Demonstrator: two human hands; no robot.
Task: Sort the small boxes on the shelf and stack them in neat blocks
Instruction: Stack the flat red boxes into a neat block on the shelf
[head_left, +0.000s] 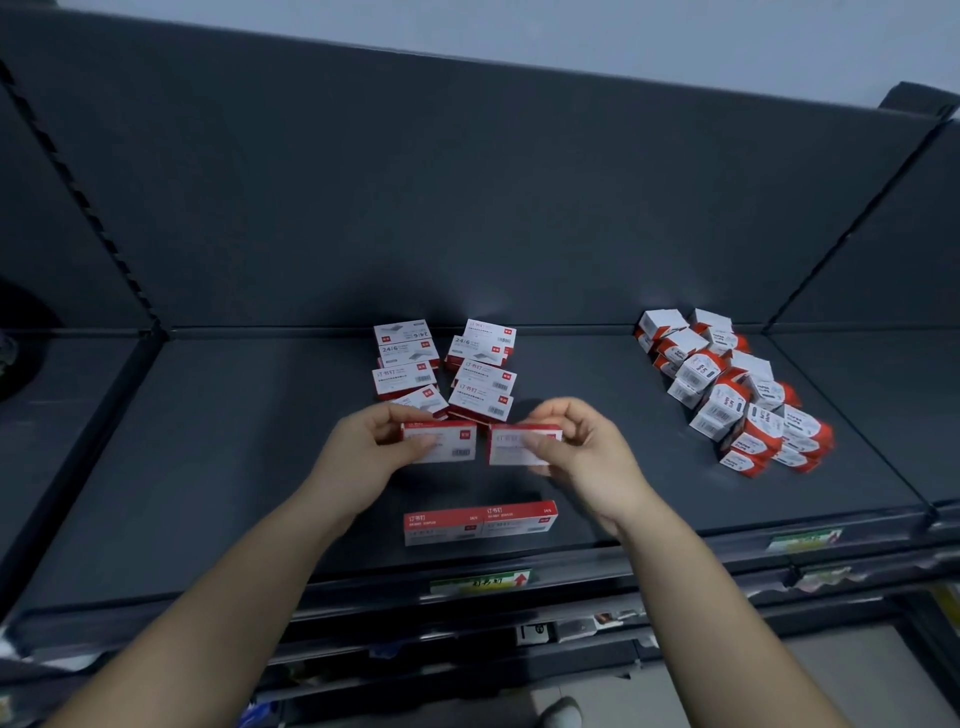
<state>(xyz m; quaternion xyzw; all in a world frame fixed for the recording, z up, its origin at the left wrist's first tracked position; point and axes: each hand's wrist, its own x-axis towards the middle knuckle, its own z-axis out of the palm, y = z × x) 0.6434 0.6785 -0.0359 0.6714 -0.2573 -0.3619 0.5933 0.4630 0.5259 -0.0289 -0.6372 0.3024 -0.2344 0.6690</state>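
Left hand (363, 452): grasping one small red-and-white box, the left box (452, 441), thumb on the near face, fingers curled over the far edge; barcode at the lower right corner of the face. Right hand (587, 452): grasping a like item, the right box (511, 447), in the same pinch, thumb across its face. Both boxes held level, long sides across, side by side with a narrow gap between, over the middle of the shelf (208, 441); whether they touch the shelf cannot be told. Front row (480, 522): two boxes of the same kind, end to end and touching, red band uppermost, near the shelf's front edge, nearer the person than the hands. Left column (408, 364): several boxes stacked loosely behind the left hand, running toward the back panel (467, 208), some skewed. Right column (483, 369): a like run of boxes just beside it, behind the gap between the hands, also uneven. Heap (737, 395): many squarer red-and-white boxes, piled untidily, well apart on the right of the same shelf, from the back edge diagonally forward. Shelf: dark grey, matt, joined to neighbouring shelves at either side. Label (480, 581): green-and-white price strip with red arrow on the front rail, below the front row. Second label (802, 540): on the rail further right, print blurred.
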